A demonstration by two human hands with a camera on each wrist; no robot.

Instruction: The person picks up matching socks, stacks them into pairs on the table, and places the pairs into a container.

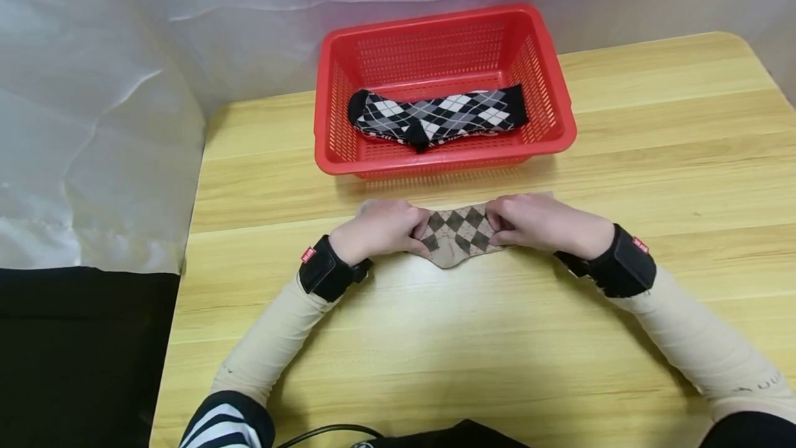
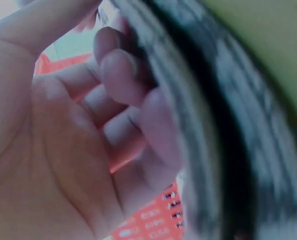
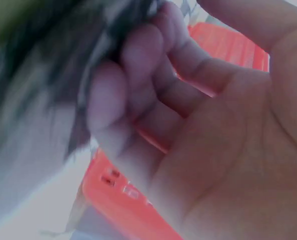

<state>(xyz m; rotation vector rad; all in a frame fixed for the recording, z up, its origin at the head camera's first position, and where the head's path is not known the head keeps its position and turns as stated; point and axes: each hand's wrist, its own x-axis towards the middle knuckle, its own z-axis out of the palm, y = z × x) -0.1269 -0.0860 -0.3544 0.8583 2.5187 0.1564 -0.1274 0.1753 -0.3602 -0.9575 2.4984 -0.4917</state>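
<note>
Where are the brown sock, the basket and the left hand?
brown sock (image 1: 457, 234), head view, middle of the argyle patch between the hands
basket (image 1: 435, 23), head view, far rim
left hand (image 1: 379, 227), head view, back of the hand

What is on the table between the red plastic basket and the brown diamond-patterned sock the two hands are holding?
Nothing: in the head view only a bare strip of the wooden table separates the red plastic basket from the brown diamond-patterned sock.
</note>
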